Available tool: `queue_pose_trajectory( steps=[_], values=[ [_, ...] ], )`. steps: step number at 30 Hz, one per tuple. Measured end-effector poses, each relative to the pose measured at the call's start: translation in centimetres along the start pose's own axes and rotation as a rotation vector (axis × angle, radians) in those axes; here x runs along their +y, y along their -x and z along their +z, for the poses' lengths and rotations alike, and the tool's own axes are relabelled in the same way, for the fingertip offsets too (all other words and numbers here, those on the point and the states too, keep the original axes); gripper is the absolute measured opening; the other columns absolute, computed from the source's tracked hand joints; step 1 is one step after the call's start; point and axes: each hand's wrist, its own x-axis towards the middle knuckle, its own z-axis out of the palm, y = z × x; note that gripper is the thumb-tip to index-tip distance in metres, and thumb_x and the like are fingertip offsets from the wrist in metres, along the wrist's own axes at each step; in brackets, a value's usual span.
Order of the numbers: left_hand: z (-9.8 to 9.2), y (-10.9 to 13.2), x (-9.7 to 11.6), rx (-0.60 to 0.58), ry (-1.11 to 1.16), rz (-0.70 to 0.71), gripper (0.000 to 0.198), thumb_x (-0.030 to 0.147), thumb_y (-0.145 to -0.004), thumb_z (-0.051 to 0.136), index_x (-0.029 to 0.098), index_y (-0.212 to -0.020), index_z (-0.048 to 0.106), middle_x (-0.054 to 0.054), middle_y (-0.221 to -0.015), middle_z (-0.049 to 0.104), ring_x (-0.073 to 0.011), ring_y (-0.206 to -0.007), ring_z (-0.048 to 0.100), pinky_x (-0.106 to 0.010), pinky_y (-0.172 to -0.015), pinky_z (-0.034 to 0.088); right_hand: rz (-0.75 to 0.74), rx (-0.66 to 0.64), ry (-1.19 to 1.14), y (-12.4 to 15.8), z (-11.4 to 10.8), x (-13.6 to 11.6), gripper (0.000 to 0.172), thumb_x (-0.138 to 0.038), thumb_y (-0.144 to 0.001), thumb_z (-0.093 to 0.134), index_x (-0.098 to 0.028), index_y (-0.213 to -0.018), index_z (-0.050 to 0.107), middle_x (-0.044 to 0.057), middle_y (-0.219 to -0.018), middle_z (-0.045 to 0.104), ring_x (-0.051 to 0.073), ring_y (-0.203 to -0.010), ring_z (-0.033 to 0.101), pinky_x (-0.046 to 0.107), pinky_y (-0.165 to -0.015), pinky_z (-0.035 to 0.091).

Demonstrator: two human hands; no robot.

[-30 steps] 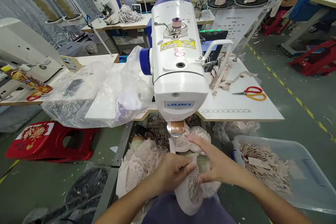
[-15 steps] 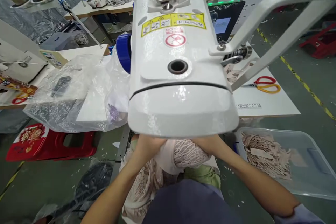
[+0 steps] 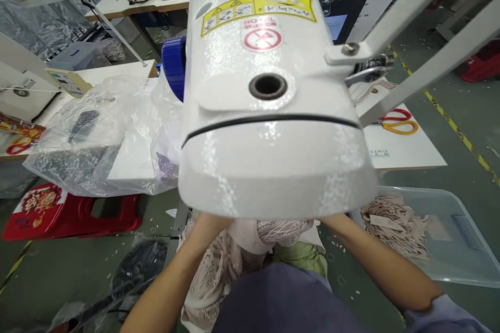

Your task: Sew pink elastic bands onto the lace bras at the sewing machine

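A white sewing machine head (image 3: pixel 273 166) fills the middle of the view and covers the fingers of both hands. My left hand (image 3: pixel 213 223) reaches under its left side, close to the beige lace fabric (image 3: pixel 219 265) piled on my lap. Under the right side goes my right hand (image 3: pixel 334 221), of which only the back part and wrist show. A bundled beige piece (image 3: pixel 253 237) with net-like lace lies between the two wrists, over a green cloth (image 3: pixel 302 259). Whether either hand grips anything is hidden.
To the right, a clear plastic bin (image 3: pixel 453 234) holds beige straps (image 3: pixel 394 229). Scissors (image 3: pixel 400 125) rest on the white table (image 3: pixel 410 153). At left are a clear plastic bag (image 3: pixel 117 130) and a red stool (image 3: pixel 74 216). A white metal frame (image 3: pixel 425 67) juts out at upper right.
The view has moved nearer the machine head, which looks larger and hides more of the hands and bundle. My right hand has shifted to the right, and my left hand slightly left.
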Motion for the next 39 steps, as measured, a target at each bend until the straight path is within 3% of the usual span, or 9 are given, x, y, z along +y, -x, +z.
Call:
queue_pose_trajectory(
  steps=[5,9,13,16,21,29,33,37,39],
  values=[
    [-0.7,-0.1,0.1,0.026,-0.028,0.035,0.018,0.04,-0.077,0.063,0.022,-0.077,0.068,-0.006,-0.068,0.07,-0.0297,-0.084,0.067,-0.039,-0.077,0.055,0.099,-0.079,-0.27,0.4,1.6,2.8,0.071,-0.083,-0.074,0.053,-0.02,-0.105,0.063,0.01,-0.101,0.069,0.028,-0.09,0.064,0.043,-0.083,0.053],
    [-1.3,-0.3,0.6,0.023,-0.043,0.057,0.018,0.04,-0.08,0.059,0.023,-0.076,0.065,-0.005,-0.07,0.069,-0.0281,-0.085,0.066,-0.041,-0.083,0.054,0.013,-0.403,-0.48,1.2,3.2,5.8,0.111,-0.092,-0.058,0.058,-0.017,-0.139,0.049,0.02,-0.148,0.046,0.035,-0.132,0.048,0.05,-0.112,0.036],
    [-1.5,-0.4,1.7,0.023,-0.024,0.054,0.014,0.036,-0.078,0.058,0.023,-0.073,0.061,-0.004,-0.072,0.07,-0.027,-0.091,0.064,-0.04,-0.089,0.053,0.058,-0.593,-0.544,2.4,3.4,7.7,0.081,-0.061,-0.059,0.083,-0.019,-0.126,0.064,0.015,-0.135,0.062,0.033,-0.125,0.057,0.048,-0.109,0.042],
    [-1.4,-0.5,2.5,0.041,0.036,0.047,0.015,0.037,-0.077,0.057,0.023,-0.071,0.059,-0.006,-0.077,0.071,-0.0263,-0.092,0.063,-0.038,-0.089,0.052,0.175,-0.502,-0.639,3.6,3.2,9.0,0.052,-0.055,-0.068,0.079,-0.016,-0.103,0.075,0.013,-0.112,0.074,0.032,-0.109,0.066,0.048,-0.102,0.049],
    [-1.1,-0.6,3.1,0.051,0.06,0.064,0.016,0.037,-0.078,0.057,0.022,-0.075,0.062,-0.006,-0.083,0.072,-0.0261,-0.093,0.062,-0.037,-0.087,0.052,0.228,-0.371,-0.769,5.3,3.2,9.8,0.041,-0.052,-0.075,0.073,-0.016,-0.094,0.076,0.011,-0.103,0.076,0.027,-0.104,0.068,0.046,-0.103,0.047],
    [-1.4,0.9,2.3,0.122,-0.149,0.088,0.021,0.033,-0.09,0.049,0.02,-0.077,0.06,-0.002,-0.064,0.062,-0.0185,-0.063,0.06,-0.027,-0.058,0.048,0.177,-0.304,-0.74,6.8,1.2,7.6,0.038,-0.05,-0.077,0.069,-0.019,-0.097,0.077,0.01,-0.095,0.077,0.03,-0.099,0.07,0.047,-0.096,0.052],
    [-0.7,4.9,4.9,0.29,-0.187,0.384,0.012,0.023,-0.091,0.052,0.02,-0.102,0.057,-0.008,-0.09,0.07,-0.0208,-0.081,0.068,-0.029,-0.069,0.053,0.111,-0.279,-0.57,7.9,-1.3,5.1,0.041,-0.056,-0.084,0.062,-0.021,-0.097,0.078,0.01,-0.099,0.076,0.03,-0.099,0.069,0.045,-0.094,0.053],
    [1.7,8.4,7.9,0.001,-0.134,0.904,0.039,0.03,-0.09,0.059,0.025,-0.128,0.053,-0.013,-0.12,0.07,-0.0265,-0.116,0.063,-0.04,-0.105,0.044,-0.085,-0.505,-0.291,9.1,-2.6,-0.1,0.04,-0.051,-0.09,0.055,-0.019,-0.099,0.078,0.008,-0.093,0.077,0.024,-0.091,0.069,0.035,-0.085,0.054],
    [2.7,8.6,8.0,-0.216,-0.168,0.863,0.05,0.045,-0.084,0.066,0.024,-0.128,0.056,-0.013,-0.112,0.073,-0.0307,-0.106,0.067,-0.043,-0.101,0.045,-0.241,-0.642,-0.111,9.2,-2.6,-2.7,0.032,-0.041,-0.094,0.052,-0.02,-0.098,0.077,0.006,-0.094,0.076,0.021,-0.091,0.068,0.03,-0.083,0.051]
  ],
)
